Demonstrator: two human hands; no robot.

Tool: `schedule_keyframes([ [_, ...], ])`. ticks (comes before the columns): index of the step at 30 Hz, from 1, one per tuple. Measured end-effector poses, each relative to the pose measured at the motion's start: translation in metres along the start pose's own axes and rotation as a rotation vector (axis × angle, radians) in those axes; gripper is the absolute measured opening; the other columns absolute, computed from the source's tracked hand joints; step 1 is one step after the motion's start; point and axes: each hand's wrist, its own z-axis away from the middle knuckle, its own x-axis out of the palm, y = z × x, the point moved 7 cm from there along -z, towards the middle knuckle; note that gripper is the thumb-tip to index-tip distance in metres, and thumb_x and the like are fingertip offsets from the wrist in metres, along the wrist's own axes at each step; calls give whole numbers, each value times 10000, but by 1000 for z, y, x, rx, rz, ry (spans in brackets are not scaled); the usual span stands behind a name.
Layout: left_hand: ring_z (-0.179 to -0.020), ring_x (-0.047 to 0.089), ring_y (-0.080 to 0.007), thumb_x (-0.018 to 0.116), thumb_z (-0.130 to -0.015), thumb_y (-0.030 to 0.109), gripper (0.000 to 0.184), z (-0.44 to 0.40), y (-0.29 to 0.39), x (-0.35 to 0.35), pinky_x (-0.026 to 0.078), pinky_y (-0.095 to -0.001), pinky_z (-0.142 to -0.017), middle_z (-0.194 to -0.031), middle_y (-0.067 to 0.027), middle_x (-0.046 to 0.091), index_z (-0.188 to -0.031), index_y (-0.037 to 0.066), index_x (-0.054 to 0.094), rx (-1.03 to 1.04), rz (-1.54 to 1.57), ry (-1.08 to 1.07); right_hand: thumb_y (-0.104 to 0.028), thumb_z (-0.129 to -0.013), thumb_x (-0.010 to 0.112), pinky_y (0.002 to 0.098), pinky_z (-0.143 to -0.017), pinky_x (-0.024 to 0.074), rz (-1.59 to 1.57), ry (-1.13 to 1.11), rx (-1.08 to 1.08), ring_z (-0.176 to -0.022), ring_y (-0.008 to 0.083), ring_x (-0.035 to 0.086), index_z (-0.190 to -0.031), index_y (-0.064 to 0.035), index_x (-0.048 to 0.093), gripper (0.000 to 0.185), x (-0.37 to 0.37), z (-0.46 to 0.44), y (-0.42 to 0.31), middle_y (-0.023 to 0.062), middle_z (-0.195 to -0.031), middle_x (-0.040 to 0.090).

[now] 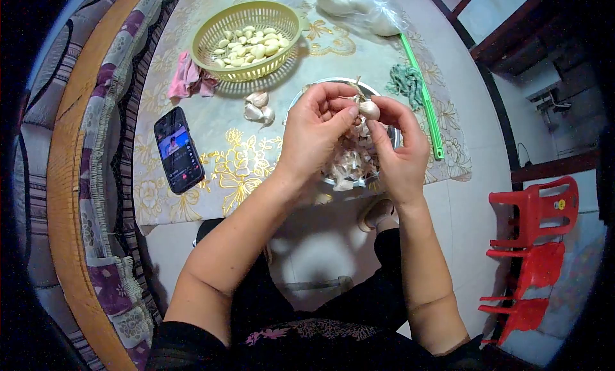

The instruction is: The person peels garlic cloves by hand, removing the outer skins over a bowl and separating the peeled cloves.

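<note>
Between both hands is a garlic bulb [368, 110] with a bit of dry stem, held over a metal bowl [396, 139]. My left hand [317, 124] is closed, thumb and fingers pinching the bulb's left side. My right hand [402, 137] grips its other side between thumb and curled fingers. Papery garlic skins [351, 165] fill the bowl underneath. Several unpeeled garlic pieces [259, 108] lie on the table left of my left hand. Farther back, a yellow-green plastic basket [246, 9] contains many peeled cloves [250, 48].
A phone [179, 150] with a lit screen lies at the left. Near the basket is a pink cloth [186, 76]. To the right are a green stick [426, 96], a green mesh scrubber [407, 86] and a clear plastic bag [362, 9]. Red chairs [535, 211] stand beyond the table.
</note>
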Motion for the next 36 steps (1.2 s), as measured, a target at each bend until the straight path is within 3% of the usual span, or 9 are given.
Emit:
schedule_keyframes([
  [5, -776, 565, -71, 600, -835, 14, 260, -1, 5, 0, 478, -203, -708, -861, -19, 600, -1090, -1, 553, 84, -139, -22, 16, -773, 621, 322, -753, 504, 169, -11, -114, -836, 226, 616, -1048, -44, 609, 281, -2, 0, -15, 102, -970, 625],
  [10, -710, 502, -24, 583, -807, 3, 244, 0, 9, -1, 431, -168, -652, -800, 29, 556, -1051, 16, 578, 115, -270, 4, 66, -765, 615, 292, -743, 503, 132, -27, -97, -839, 199, 618, -1049, -38, 609, 302, 3, 4, -20, 99, -987, 626],
  [17, -672, 462, -11, 579, -796, -8, 258, 0, 7, -1, 403, -158, -617, -764, 47, 519, -1052, 24, 584, 68, -138, -19, 64, -784, 609, 285, -770, 499, 45, 1, -59, -857, 172, 625, -1051, -31, 603, 283, 6, 6, -13, 94, -983, 638],
  [32, -713, 541, -78, 576, -821, 39, 269, 1, 0, 3, 462, -202, -671, -809, -13, 565, -1081, -21, 553, -95, 172, -33, 40, -827, 610, 274, -842, 486, -412, 105, 158, -936, 150, 604, -1066, -2, 577, 245, 17, 16, 4, 83, -1025, 627],
  [36, -839, 612, -139, 556, -826, 18, 302, 0, -1, 4, 507, -247, -773, -936, -89, 623, -1120, -40, 520, -56, 202, -45, 27, -821, 626, 262, -806, 493, -380, 91, 182, -903, 128, 604, -1045, -2, 569, 232, 15, 13, 4, 59, -990, 624],
])
